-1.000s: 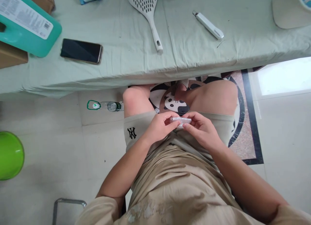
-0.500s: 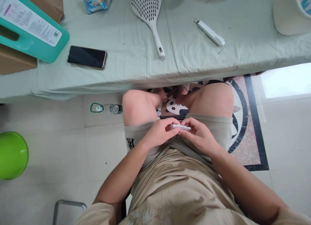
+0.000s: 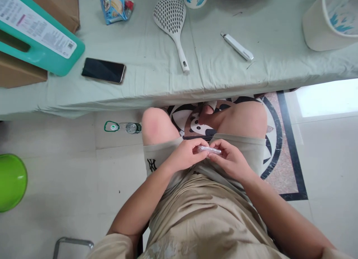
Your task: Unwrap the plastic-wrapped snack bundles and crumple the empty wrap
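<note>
A small clear plastic packet [image 3: 211, 150] is gripped by the left hand [image 3: 186, 153] and the right hand [image 3: 232, 160], on the near side of the cloth-covered surface [image 3: 207, 72]. For good control, both ends should be pinched lightly and evenly, without twisting.

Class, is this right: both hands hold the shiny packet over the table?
Not over the table: the head view shows the left hand and the right hand holding the shiny packet over the lap, with the table in front.
</note>
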### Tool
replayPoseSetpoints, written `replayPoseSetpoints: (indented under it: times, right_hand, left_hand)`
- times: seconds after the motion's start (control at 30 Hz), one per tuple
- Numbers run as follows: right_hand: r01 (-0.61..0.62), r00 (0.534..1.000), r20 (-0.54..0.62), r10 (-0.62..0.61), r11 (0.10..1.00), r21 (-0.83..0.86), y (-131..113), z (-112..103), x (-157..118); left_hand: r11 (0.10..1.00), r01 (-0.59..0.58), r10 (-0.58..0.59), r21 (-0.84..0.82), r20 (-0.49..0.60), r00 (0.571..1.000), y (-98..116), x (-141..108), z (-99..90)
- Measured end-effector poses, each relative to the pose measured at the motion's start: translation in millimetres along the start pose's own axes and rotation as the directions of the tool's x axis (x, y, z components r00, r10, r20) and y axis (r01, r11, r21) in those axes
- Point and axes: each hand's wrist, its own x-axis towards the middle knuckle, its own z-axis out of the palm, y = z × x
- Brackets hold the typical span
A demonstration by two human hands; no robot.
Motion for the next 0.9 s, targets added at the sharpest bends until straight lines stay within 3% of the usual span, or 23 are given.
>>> replayPoseSetpoints:
  times: [0.23,0.43,0.57,0.67,0.77,0.8,0.9]
  right_hand:
    - [0.084,0.995,-0.048,-0.087,0.995,-0.058,-19.9,3.5,7.5]
    - [0.256,0.956,-0.089,-0.279,0.943,-0.211,-55.8,3.7,44.5]
    - [0.333,0.911,-0.226,-0.345,0.939,-0.090,-104.0,-1.5,99.5]
    - [0.418,0.851,-0.356,-0.386,0.908,0.016,-143.1,-7.3,163.4]
    - [0.467,0.826,-0.387,-0.409,0.882,0.064,-168.3,-15.5,229.9]
    - [0.457,0.832,-0.378,-0.405,0.888,0.055,-172.5,-18.7,248.3]
    - [0.408,0.857,-0.354,-0.374,0.913,0.021,-176.6,-27.3,286.3]
  left_hand:
    - [0.999,-0.041,0.042,0.029,-0.022,0.999,10.1,3.1,-13.1]
    - [0.992,-0.109,0.119,0.068,-0.173,0.978,34.3,21.6,-43.6]
    - [0.952,-0.273,0.304,0.137,-0.326,0.895,79.9,68.7,-82.8]
    - [0.882,-0.441,0.465,0.166,-0.457,0.758,112.9,124.5,-120.8]
    - [0.835,-0.526,0.514,0.162,-0.574,0.638,123.6,180.5,-156.1]
    - [0.832,-0.535,0.504,0.147,-0.602,0.619,122.2,195.6,-165.5]
    - [0.843,-0.525,0.483,0.120,-0.601,0.637,113.8,225.1,-186.3]
